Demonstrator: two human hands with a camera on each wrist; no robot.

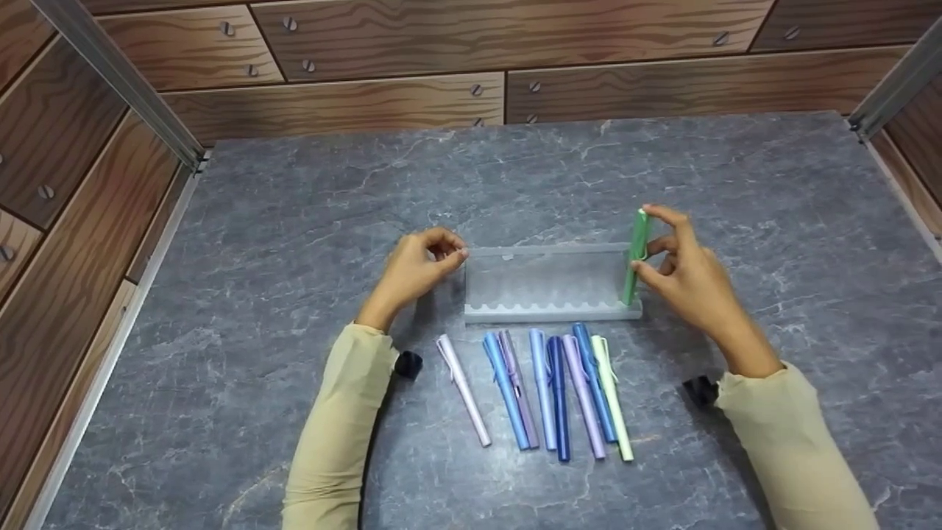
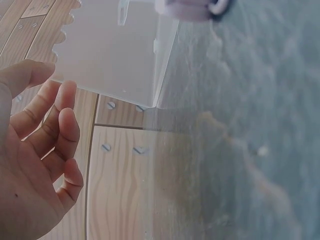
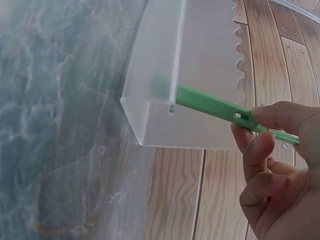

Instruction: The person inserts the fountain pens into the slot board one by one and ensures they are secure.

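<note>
A frosted clear pen stand (image 1: 548, 280) with a scalloped back edge and a notched front lip stands on the table. My left hand (image 1: 419, 266) pinches its upper left corner between thumb and index finger; the left wrist view shows the thumb (image 2: 42, 72) right at that corner. At the opposite end, my right hand (image 1: 688, 276) holds a green pen (image 1: 637, 258) by thumb and fingers. This pen leans nearly upright against the rack's right end, its lower tip behind the front lip. In the right wrist view the green pen (image 3: 212, 104) shows a small oval window.
Several pens lie in front of the stand: a pale lilac pen (image 1: 464, 390) apart on the left, blue and purple ones such as the dark blue pen (image 1: 559, 397), and a light green pen (image 1: 612, 397) at the right. Wood-patterned panels (image 1: 412, 44) border the marbled grey table (image 1: 221, 294).
</note>
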